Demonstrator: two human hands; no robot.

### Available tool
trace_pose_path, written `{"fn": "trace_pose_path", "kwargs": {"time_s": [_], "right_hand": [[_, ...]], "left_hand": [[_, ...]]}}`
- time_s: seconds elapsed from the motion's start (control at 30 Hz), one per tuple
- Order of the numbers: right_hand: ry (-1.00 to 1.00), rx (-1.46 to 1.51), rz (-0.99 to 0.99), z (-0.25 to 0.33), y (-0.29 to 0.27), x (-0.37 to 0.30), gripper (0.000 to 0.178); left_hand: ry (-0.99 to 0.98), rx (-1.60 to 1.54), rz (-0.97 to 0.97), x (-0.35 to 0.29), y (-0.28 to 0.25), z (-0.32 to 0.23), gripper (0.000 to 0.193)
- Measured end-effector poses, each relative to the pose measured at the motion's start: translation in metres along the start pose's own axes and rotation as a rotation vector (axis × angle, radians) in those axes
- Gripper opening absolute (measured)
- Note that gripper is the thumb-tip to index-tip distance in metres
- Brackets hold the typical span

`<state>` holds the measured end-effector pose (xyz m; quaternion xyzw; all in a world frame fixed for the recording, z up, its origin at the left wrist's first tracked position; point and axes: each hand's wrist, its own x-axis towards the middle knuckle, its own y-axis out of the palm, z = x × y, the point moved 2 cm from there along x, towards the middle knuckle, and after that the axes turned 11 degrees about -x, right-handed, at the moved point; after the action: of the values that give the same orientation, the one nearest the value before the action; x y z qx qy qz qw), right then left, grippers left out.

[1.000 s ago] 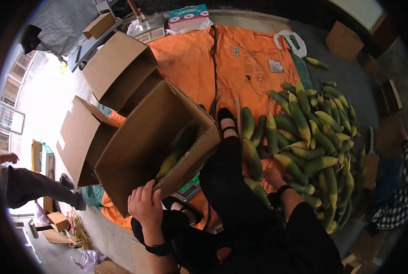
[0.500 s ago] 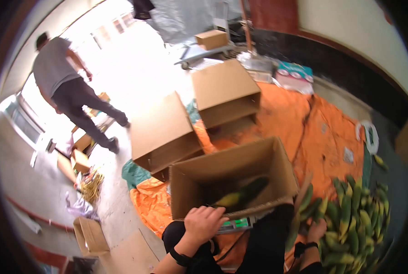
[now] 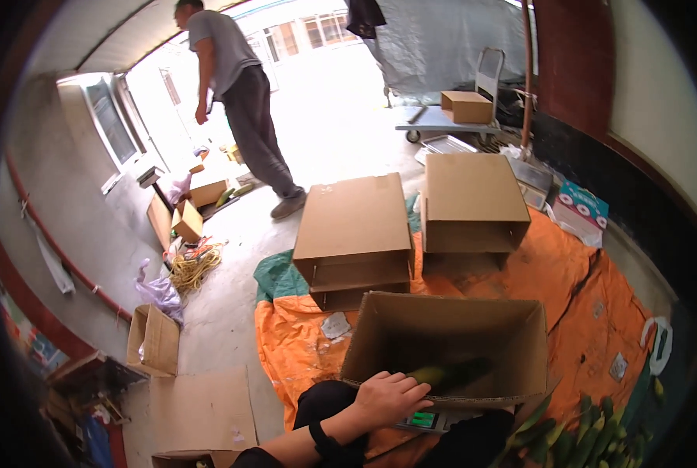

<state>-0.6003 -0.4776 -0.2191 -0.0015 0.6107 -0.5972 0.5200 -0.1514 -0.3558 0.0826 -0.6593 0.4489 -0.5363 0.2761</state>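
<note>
The left hand [image 3: 391, 399] holds the near rim of the open carton [image 3: 450, 316]: the fingers are bent over the edge, partly closed, with the thumb toward the outer side. The right hand is out of view; its state cannot be told. A green-and-yellow vegetable [image 3: 436, 376] lies inside the carton, just beside the left fingers; the dark interior may conceal others.

Hazards: a hard pull on the rim could tip the carton toward the person's legs and roll the vegetable against the near wall. Downward pressure from the hand could disturb a reading on what appears to be a scale [image 3: 422, 420], its green display lit below the near rim. A vegetable dropped in from height could bruise.

Surface: an orange tarp [image 3: 301, 343], creased, with a green edge. The vegetable pile [image 3: 590, 437] lies at near right. Two cartons, left [image 3: 354, 222] and right [image 3: 473, 187], open toward the person on the far side.

Room: concrete floor [image 3: 227, 312], tangled rope [image 3: 195, 269] at left, a standing person [image 3: 243, 93] at far left, a platform trolley [image 3: 442, 119] at far right.
</note>
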Motion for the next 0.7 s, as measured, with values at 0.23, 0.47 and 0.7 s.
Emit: {"fn": "trace_pose_path", "kwargs": {"time_s": [0.23, 0.47, 0.7], "right_hand": [[-0.531, -0.077, 0.155, -0.034, -0.008, 0.038, 0.055], [-0.713, 0.333, 0.221, 0.073, -0.088, -0.071, 0.054], [-0.767, 0.772, 0.219, 0.056, -0.170, -0.172, 0.054]], "left_hand": [[0.039, -0.061, 0.004, -0.004, 0.000, -0.002, 0.025], [0.002, -0.177, 0.013, -0.010, -0.005, -0.006, 0.026], [-0.133, -0.441, -0.063, -0.005, -0.024, -0.004, 0.024]]}}
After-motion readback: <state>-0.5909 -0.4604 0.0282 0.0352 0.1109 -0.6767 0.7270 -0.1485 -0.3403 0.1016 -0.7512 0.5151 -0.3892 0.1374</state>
